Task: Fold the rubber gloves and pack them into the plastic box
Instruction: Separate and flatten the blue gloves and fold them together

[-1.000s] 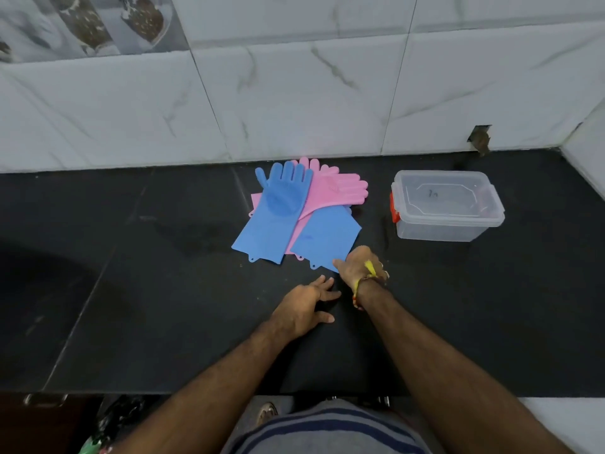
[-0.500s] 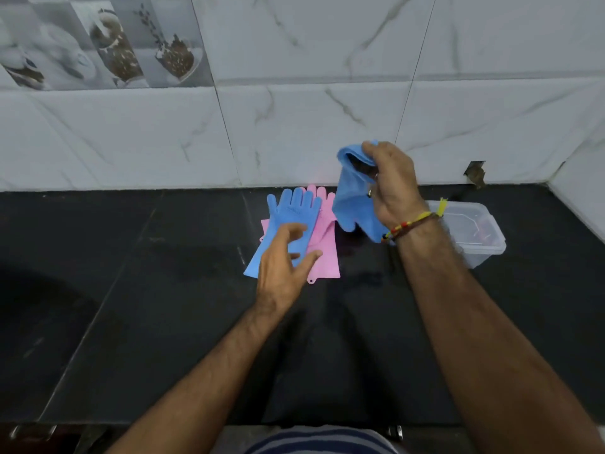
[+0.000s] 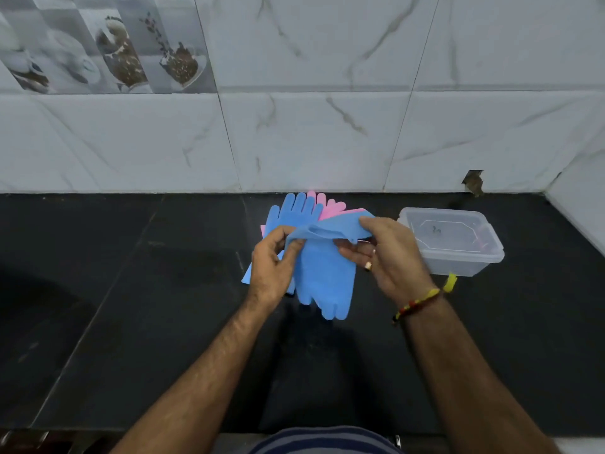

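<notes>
Above the black counter (image 3: pixel 131 322), left hand (image 3: pixel 271 267) and right hand (image 3: pixel 389 257) each pinch the blue glove (image 3: pixel 324 273).

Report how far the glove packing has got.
Done: nothing packed; the plastic box sits lidded, no gloves visible inside. In hand: left hand and right hand hold one blue glove by its cuff, fingers hanging. Left: the second blue glove and pink gloves lie flat.

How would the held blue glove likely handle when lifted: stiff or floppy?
Probably floppy: the blue glove hangs limp from both hands' grip, fingers drooping toward the counter. Likely light, since the left hand and right hand support it by pinching the cuff alone.
</notes>
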